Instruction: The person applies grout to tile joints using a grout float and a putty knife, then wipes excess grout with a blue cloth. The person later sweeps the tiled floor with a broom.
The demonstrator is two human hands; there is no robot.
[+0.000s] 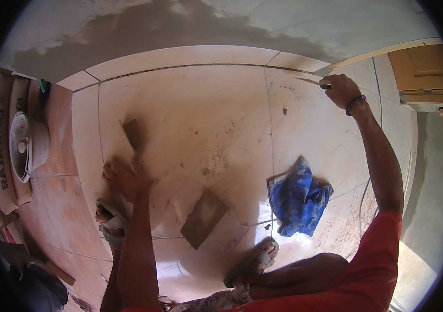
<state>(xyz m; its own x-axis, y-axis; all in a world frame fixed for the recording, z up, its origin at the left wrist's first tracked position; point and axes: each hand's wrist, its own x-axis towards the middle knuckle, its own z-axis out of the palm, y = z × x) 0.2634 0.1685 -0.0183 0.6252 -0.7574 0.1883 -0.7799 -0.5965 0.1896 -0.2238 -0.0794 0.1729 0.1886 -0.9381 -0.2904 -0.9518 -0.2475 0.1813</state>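
Note:
My right hand [342, 91] is closed round the dark handle of a knife [309, 81] with a thin, pointed blade. The blade points left, close to the joint between the floor tiles and the wall's tile skirting [180, 56]. On the left, my left hand [127, 178] is over the pale floor tiles [180, 119], its fingers apart. Just beyond those fingertips is a small brown rectangular piece [132, 135]; whether they touch it, I cannot tell. Nearer me lies a larger brown rectangular piece [204, 218]. A crumpled blue cloth [300, 200], smeared with pale dirt, lies at right.
My sandalled feet [265, 255] are on the tiles, among small crumbs of debris. At far left are a pale bucket-like container [39, 143] and stacked sacks [3, 151]. A cable [363, 205] runs along the right, near a wooden door [424, 70]. The far wall has damp grey patches.

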